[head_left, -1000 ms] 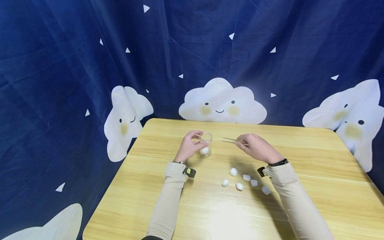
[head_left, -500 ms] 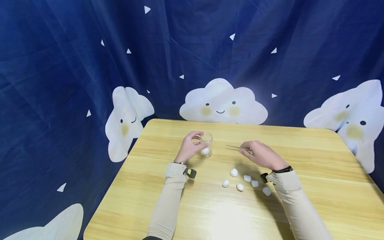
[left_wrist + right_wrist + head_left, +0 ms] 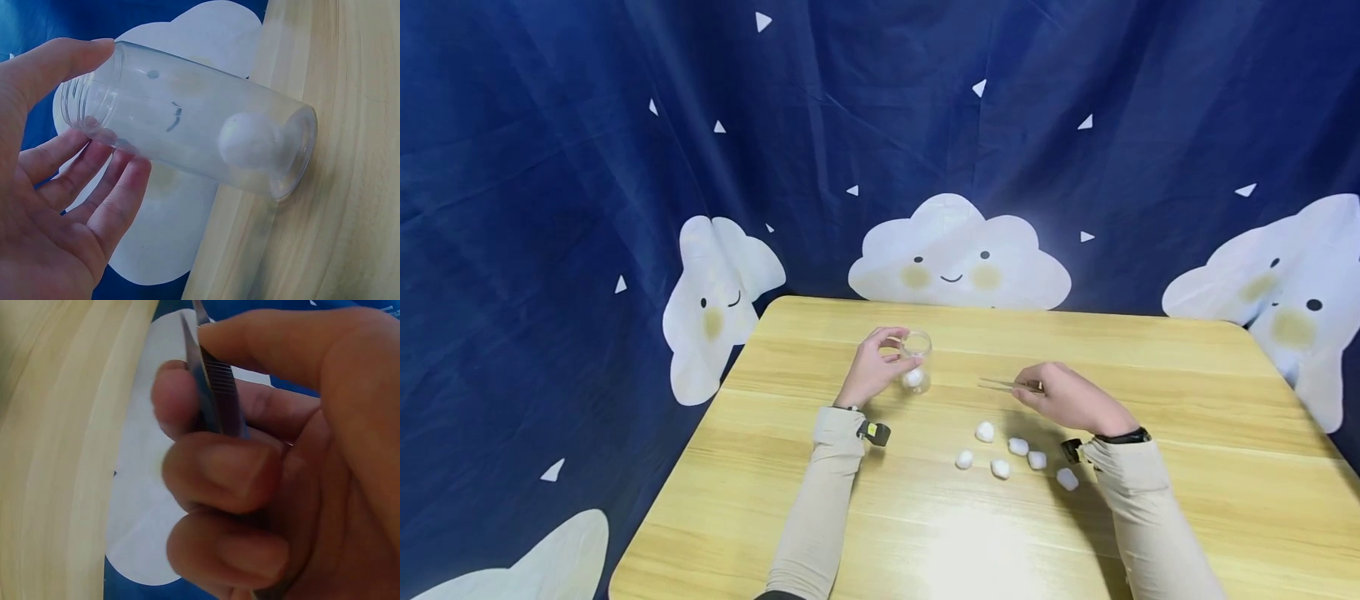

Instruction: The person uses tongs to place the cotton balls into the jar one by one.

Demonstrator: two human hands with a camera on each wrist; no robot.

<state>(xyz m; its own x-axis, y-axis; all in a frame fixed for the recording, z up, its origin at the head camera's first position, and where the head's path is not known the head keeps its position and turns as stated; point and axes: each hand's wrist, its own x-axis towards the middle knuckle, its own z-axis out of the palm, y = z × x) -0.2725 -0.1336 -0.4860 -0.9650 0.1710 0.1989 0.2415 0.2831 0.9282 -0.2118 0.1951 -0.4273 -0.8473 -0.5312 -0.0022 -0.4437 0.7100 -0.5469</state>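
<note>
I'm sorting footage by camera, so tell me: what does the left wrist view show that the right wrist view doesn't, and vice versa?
Only the left wrist view: the left grip holding a clear jar near its ridged neck, with at least one white ball inside, near the base.

Only the right wrist view: the right grip holding metal tweezers, their prongs apart.

Both: the pale wooden table and the blue backdrop with a white cloud shape.

An upright clear cylindrical jar [image 3: 181, 119] holds white cotton [image 3: 247, 140]; right of it are parted silver metal tweezers [image 3: 219, 394] and, nearer, six white cotton balls [image 3: 1000, 468].
</note>
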